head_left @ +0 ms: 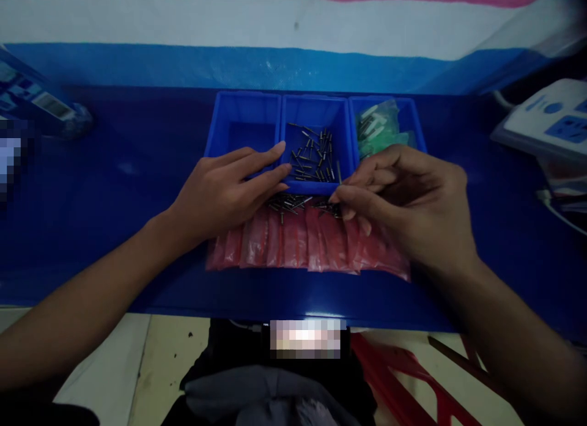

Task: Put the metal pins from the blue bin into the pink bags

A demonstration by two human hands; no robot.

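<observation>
My left hand (224,190) lies flat with fingers apart on the front rim of the middle blue bin (316,111) and on a row of small red plastic bags (302,239). My right hand (403,197) pinches a thin dark metal pin (339,172) between thumb and fingertips, just over the bin's front right corner. The middle bin holds several loose metal pins (314,157). More pins (293,203) lie in a small heap on the bags' top edge, between my two hands.
An empty-looking blue bin (243,117) stands to the left and a blue bin (410,117) with green bags to the right. A blue box (41,102) sits far left, a white device (548,123) far right. The blue table's front edge (293,313) runs near my lap.
</observation>
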